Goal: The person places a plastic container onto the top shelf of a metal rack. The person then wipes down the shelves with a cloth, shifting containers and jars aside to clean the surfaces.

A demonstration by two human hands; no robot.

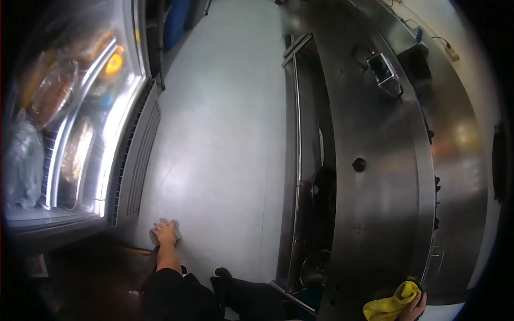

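My right hand [414,310] is closed on a yellow cloth [392,304] at the near end of the steel counter [380,203], at the lower right. The cloth is bunched, with a fold standing up. My left hand [165,234] reaches out at the lower left, its fingers spread and pointing forward. Under and beside its fingers shows a small pale grey thing [178,233], mostly hidden, whose kind I cannot make out. The hand is near the lower front of a lit display fridge [131,160], above the pale floor [214,160].
Wrapped food [56,92] and a plastic bag [25,160] sit in the fridge. A small screen device [383,70] stands on the counter. Below the counter runs a shelf rail [297,134], with a round metal pan or lid [315,266]. A blue item [175,24] is at the far left.
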